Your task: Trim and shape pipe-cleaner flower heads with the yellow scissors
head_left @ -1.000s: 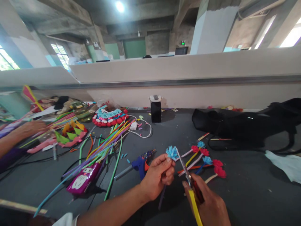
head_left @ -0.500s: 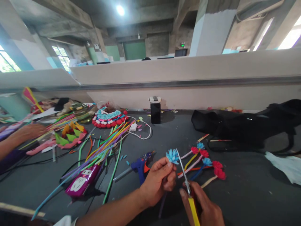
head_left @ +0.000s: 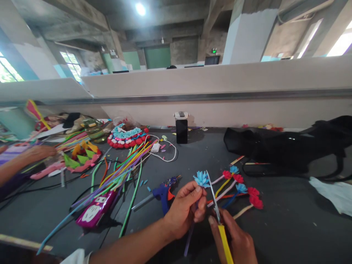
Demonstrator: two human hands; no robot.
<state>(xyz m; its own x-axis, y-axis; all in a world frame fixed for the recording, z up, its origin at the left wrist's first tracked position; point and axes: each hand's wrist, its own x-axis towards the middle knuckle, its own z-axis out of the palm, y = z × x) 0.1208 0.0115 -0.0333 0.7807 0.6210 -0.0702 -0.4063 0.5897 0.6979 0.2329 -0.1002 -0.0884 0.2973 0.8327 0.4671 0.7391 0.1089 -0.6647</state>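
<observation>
My left hand (head_left: pixel 187 207) pinches a blue flower (head_left: pixel 201 179) just below its petals, and a purple stem (head_left: pixel 188 242) hangs down under the hand. In my right hand (head_left: pixel 236 234) are yellow-handled scissors (head_left: pixel 224 240), blades pointing up beside the flower's right edge. The blades look closed or nearly so. To the right lie several finished flowers, among them a red flower (head_left: pixel 256 201) and a blue flower (head_left: pixel 241 188), on coloured stems. A blue glue gun (head_left: pixel 164 196) rests left of my left hand.
Left of the glue gun, a bundle of coloured pipe cleaners (head_left: pixel 121 176) lies across a purple case (head_left: pixel 96 211). Behind are a pompom-trimmed piece (head_left: pixel 128 136), a white cable and an upright phone (head_left: pixel 182 131). A black bag (head_left: pixel 288 148) lies right. Another person's hand (head_left: pixel 41 152) is far left.
My hands, the flower and the scissors hold nearly the same place, the scissors shifting very slightly. More of the purple stem shows. The other person's hand has moved slightly right.
</observation>
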